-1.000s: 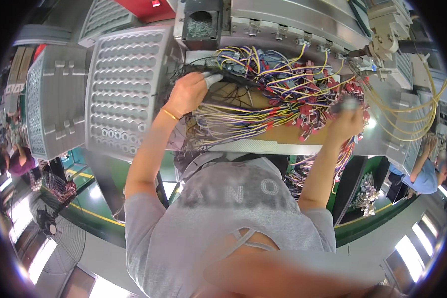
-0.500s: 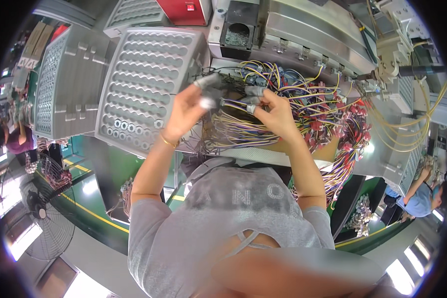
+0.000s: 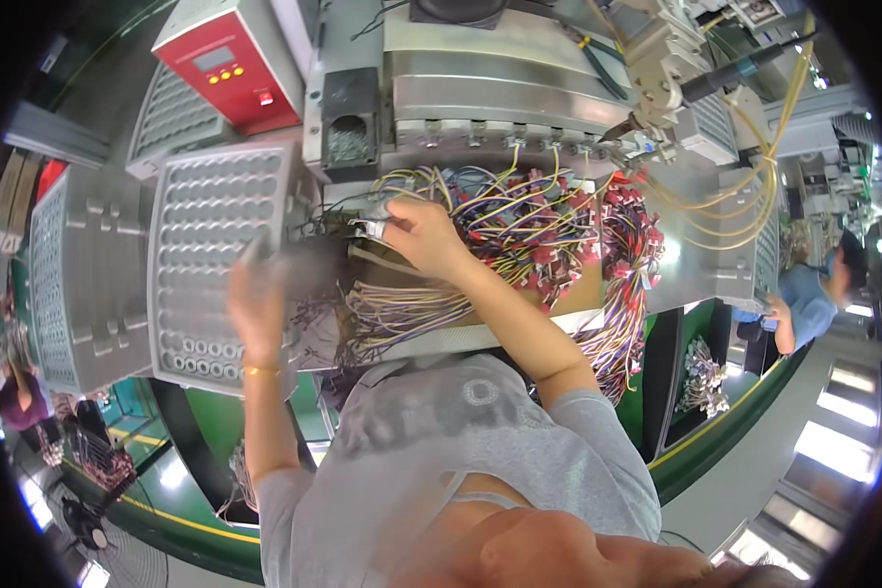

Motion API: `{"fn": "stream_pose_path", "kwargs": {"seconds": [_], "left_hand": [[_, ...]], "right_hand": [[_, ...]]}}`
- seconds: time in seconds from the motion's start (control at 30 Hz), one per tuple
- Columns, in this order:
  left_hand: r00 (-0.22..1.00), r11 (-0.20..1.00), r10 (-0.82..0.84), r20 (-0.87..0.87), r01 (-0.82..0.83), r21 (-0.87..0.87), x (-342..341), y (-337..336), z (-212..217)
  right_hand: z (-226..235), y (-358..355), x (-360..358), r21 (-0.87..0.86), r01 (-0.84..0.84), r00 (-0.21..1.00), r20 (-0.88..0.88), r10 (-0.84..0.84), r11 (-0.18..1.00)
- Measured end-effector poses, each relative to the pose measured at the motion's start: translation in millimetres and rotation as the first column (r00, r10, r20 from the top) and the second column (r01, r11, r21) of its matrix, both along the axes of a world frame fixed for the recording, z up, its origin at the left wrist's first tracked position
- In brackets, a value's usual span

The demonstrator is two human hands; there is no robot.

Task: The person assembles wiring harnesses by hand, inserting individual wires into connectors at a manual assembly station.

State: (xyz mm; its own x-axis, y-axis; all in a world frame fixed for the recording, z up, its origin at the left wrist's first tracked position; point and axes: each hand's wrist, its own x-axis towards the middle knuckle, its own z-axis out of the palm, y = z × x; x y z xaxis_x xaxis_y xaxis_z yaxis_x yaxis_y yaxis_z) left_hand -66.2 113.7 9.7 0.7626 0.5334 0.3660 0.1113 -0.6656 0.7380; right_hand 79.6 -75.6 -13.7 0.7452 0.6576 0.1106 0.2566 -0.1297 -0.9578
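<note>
My left hand (image 3: 255,312) is smeared by motion over the right side of a grey tray (image 3: 216,230) with rows of round pockets. Its fingers are too blurred to show what they hold, if anything. Above the left end of a wire pile, my right hand (image 3: 427,238) is closed in a pinch, with grey covers on the fingertips. What lies between those fingertips is too small to make out; dark, blurred strands are beside them. Under and around this hand spread bundled yellow, purple and white wires (image 3: 412,306). Red connectors (image 3: 559,269) cluster on the wires farther right.
A red box (image 3: 230,73) with buttons stands behind the tray. Beside it is a black holder (image 3: 350,132) with a round opening. A long metal fixture (image 3: 500,93) runs along the back, with pliers (image 3: 598,61) on it. Yellow tubes (image 3: 769,176) hang at right. A co-worker (image 3: 804,304) is beyond.
My left hand has moved left and nearer to me, from the wires to the tray. My right hand has followed leftward across the pile. The view has shifted.
</note>
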Motion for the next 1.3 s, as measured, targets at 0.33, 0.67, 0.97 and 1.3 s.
{"fn": "stream_pose_path", "kwargs": {"seconds": [0.33, 0.67, 0.97, 1.3], "left_hand": [[0.766, 0.725, 0.514, -0.386, -0.147, 0.673, -113, 22, -50], [0.864, 0.770, 0.434, -0.254, -0.209, 0.603, -95, 18, -37], [0.990, 0.402, -0.066, 0.128, 0.144, -0.904, -11, -51, 44], [0.944, 0.351, -0.199, 0.264, 0.320, -0.880, 7, -75, 28]], "right_hand": [[31, -11, -15, 0.291, -0.099, 0.870, -0.438, 0.225, 0.952], [46, -18, -20, 0.062, -0.133, 0.947, -0.287, 0.145, 0.989], [51, -18, -27, -0.052, -0.153, 0.987, -0.056, 0.150, 0.987], [42, -24, -27, 0.130, -0.137, 0.941, -0.292, 0.170, 0.982]]}}
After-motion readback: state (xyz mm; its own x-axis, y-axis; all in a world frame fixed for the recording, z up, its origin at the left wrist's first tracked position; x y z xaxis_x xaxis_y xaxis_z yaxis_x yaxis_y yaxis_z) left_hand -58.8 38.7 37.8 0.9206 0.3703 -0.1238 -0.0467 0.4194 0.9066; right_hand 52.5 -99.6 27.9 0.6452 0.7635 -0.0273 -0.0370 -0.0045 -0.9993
